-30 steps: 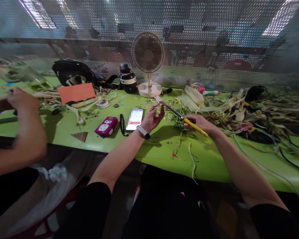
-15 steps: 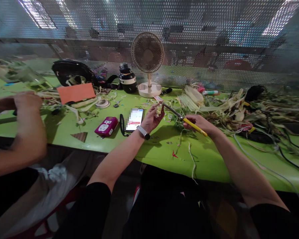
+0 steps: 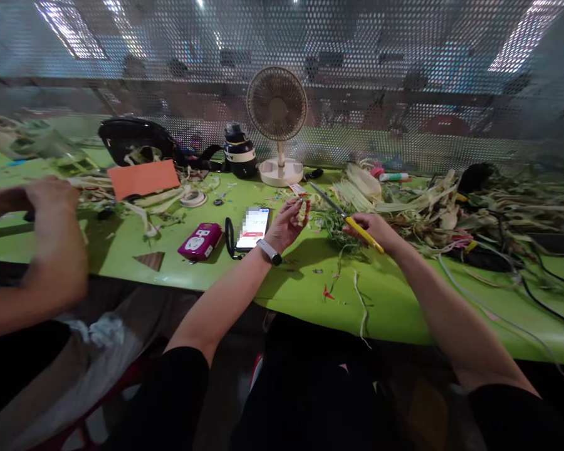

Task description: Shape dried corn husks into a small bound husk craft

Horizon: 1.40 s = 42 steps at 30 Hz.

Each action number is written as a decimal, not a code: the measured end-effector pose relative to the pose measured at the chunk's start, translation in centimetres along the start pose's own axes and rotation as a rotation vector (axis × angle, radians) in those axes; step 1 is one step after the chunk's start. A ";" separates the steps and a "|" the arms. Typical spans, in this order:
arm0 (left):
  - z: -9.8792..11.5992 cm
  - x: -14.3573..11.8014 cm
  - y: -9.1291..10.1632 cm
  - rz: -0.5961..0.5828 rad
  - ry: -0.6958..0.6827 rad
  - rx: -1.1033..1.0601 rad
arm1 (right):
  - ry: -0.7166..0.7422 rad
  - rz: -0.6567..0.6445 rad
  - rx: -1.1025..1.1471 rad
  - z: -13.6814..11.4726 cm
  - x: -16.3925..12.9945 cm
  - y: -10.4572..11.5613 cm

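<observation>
Near table edge (image 3: pixel 310 300), left hand (image 3: pixel 286 224) pinching husk piece (image 3: pixel 302 212), right hand (image 3: pixel 373 227) gripping scissors (image 3: pixel 345 218) (blades clear).

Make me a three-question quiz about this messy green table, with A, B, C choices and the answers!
1. Where is the phone?
A. left of the left hand
B. behind the fan
C. on the orange card

2. What colour are the handles of the scissors?
A. blue
B. yellow
C. red

3. What is the right hand doing?
A. resting flat
B. holding the scissors
C. touching the fan

Answers: 1 A, the phone lies on the table just left of that hand. 2 B, yellow shows along the fingers. 3 B, the fingers wrap the handles.
</observation>
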State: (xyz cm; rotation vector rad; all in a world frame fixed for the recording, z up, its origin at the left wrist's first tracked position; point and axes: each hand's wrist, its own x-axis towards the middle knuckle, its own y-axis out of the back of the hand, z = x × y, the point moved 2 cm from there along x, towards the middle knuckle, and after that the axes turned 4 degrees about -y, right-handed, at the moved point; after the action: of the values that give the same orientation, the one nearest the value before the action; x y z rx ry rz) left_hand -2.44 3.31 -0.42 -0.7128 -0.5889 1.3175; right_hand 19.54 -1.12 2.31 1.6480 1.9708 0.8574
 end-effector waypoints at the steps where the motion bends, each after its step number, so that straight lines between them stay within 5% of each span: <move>1: 0.0 -0.1 -0.1 -0.009 0.009 0.028 | -0.019 0.024 -0.082 0.1 0.1 0.1; 6: -0.7 -0.3 -0.2 -0.045 -0.050 0.293 | -0.157 -0.041 -0.687 1.2 0.5 -0.1; 11: -1.5 -0.5 -0.1 -0.026 -0.160 0.531 | -0.028 -0.086 -0.808 0.9 -0.2 -1.0; 15: -1.7 -1.1 -0.5 -0.056 -0.258 0.649 | 0.162 0.161 -0.489 -1.5 -1.0 -2.7; 20: -2.0 -1.6 -0.8 -0.086 -0.358 0.662 | -0.021 0.068 0.160 -1.8 -0.3 -5.6; 26: -1.8 -1.5 -0.9 -0.088 -0.199 0.493 | -0.268 -0.139 0.854 -0.3 0.5 -5.8; 32: -1.5 -1.6 -0.9 -0.195 0.188 0.400 | -0.246 -0.276 1.055 -0.5 -0.2 -4.9; 38: -1.5 -1.5 -0.7 -0.208 0.123 0.434 | -0.163 -0.355 1.047 0.0 0.0 -4.3; 42: -1.8 -1.4 -0.8 -0.198 -0.021 0.484 | -0.230 -0.243 1.000 0.2 0.2 -4.4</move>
State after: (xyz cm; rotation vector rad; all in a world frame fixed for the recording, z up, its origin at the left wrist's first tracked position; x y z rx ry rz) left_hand -0.81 1.66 -1.04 -0.2368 -0.3262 1.2183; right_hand 16.50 -1.32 -0.88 1.7658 2.5095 -0.5034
